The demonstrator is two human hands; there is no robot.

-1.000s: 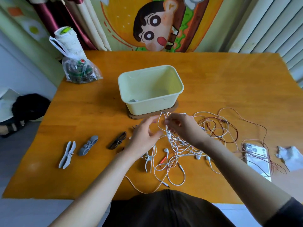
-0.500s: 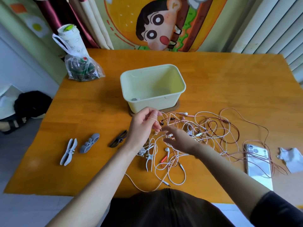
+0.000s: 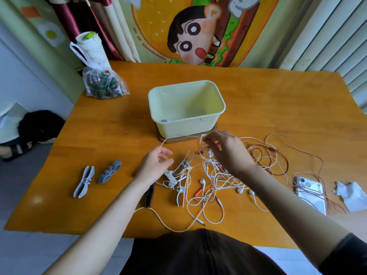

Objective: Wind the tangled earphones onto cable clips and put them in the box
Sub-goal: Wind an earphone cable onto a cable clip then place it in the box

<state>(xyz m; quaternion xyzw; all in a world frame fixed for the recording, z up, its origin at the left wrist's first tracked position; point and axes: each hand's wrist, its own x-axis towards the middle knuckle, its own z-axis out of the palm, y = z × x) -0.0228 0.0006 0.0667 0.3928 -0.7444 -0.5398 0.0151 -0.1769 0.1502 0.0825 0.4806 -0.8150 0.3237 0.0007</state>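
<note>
A: Where are the tangled white-and-red earphone cords (image 3: 217, 178)?
B: Heaped beneath the right hand (image 3: 224, 151), which pinches one strand with the left hand (image 3: 156, 163), just short of the pale green plastic box (image 3: 178, 128).
A: Handling?
B: Light, limp, snag-prone, likely; grip near a plug.

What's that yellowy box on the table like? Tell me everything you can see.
The box is pale yellow-green and looks like smooth plastic. It is rectangular, with rounded corners and a lip round the open top. It stands upright on a brown wooden board on the table. Inside, something small and greyish shows in the near left corner. A thin white earphone cable, held by the left hand and right hand, passes in front of its base.
</note>
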